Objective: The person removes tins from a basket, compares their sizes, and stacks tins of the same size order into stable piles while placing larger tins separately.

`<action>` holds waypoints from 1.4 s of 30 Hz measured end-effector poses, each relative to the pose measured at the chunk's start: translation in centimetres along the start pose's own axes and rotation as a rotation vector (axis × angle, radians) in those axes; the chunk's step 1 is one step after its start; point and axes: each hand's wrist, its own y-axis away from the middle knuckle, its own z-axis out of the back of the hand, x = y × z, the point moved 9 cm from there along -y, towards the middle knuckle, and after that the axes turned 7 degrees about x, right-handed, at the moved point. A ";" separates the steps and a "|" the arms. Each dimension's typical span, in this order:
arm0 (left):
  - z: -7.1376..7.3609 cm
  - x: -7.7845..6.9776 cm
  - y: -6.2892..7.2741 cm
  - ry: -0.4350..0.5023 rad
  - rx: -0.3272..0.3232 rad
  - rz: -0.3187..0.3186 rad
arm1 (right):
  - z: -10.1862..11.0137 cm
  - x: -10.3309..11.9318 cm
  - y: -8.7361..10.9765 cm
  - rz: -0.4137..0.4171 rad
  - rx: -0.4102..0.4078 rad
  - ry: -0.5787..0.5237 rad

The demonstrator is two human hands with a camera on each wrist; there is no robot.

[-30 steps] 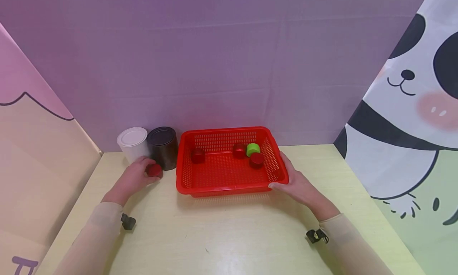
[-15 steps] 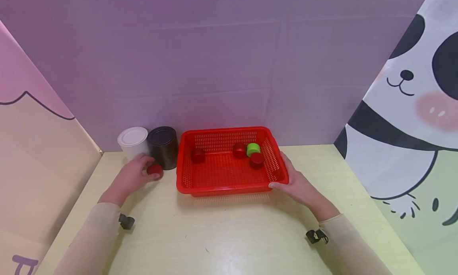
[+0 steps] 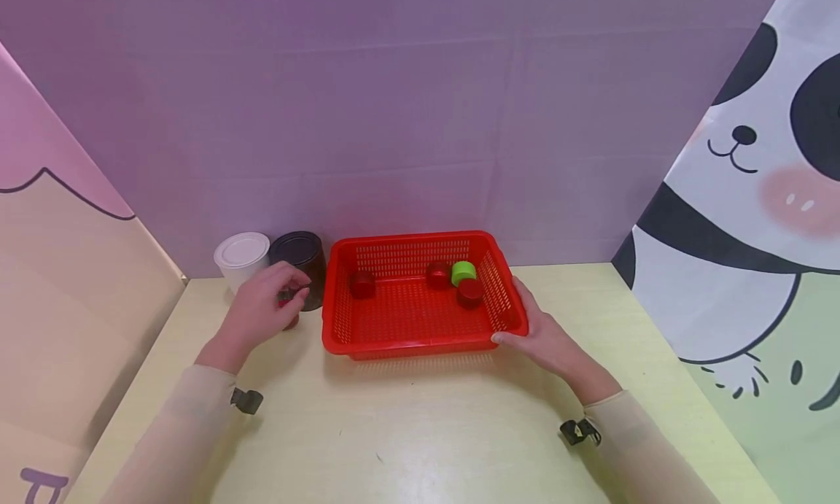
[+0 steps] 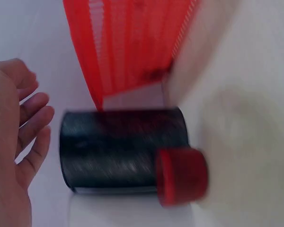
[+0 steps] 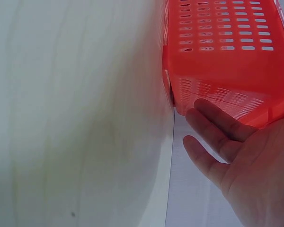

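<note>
My left hand is raised just above a small red round piece, shaped like a cap, with its fingers loosely bent and nothing between them. In the head view that hand covers most of the red piece, which stands on the table right in front of a black can. At the basket's front right corner, my right hand holds the red basket, thumb at the front rim and fingers along the outer right wall. Inside the basket lie several red round pieces and a green one.
A white can stands left of the black can, close to the purple back wall. The pale wooden table extends in front of the basket. A panda-printed panel rises on the right.
My left hand has let go of the red round piece and moved up and right, over it. My right hand and the basket have stayed in place.
</note>
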 end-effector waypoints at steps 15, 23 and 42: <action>-4.4 -3.1 -5.3 0.025 0.337 0.029 | 0.1 -0.1 -0.1 0.007 -0.003 -0.003; -6.1 -3.9 -7.6 0.005 0.415 -0.008 | 0.0 -0.2 -0.2 0.010 -0.005 -0.005; -9.8 -1.8 -10.1 -0.024 0.588 0.091 | -0.1 -0.2 0.1 -0.005 -0.007 -0.019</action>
